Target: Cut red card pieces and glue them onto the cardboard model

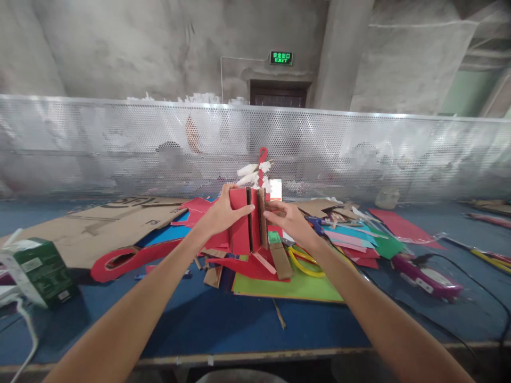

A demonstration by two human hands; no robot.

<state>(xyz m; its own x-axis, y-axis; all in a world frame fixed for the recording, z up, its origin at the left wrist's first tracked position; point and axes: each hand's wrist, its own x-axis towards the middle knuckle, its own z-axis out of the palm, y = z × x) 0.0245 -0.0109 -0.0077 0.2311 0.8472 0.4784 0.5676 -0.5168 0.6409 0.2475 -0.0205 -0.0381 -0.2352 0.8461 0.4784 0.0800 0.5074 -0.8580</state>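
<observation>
Above the table's middle, an upright red-covered cardboard piece (pixel 240 226) with layered brown edges is between my two hands. My left hand (pixel 223 211) grips it from the left, fingers over the top edge and thumb across its face. At its right side, my right hand (pixel 290 219) has bent fingers and thumb against a brown cardboard edge. Just behind, white flowers (pixel 248 174) and a red hook-shaped strip (pixel 262 155) stick up. Below lie red scraps, a brown cardboard strip (pixel 280 260) and a lime-green sheet (pixel 287 288).
To the left are a large brown cardboard sheet (pixel 99 229), a long red cardboard strip (pixel 98 268) and a green box (pixel 40 274). Yellow tape rings (pixel 305 268), coloured paper and a purple device (pixel 429 279) with a cable lie right. A perforated metal screen (pixel 319 149) stands behind.
</observation>
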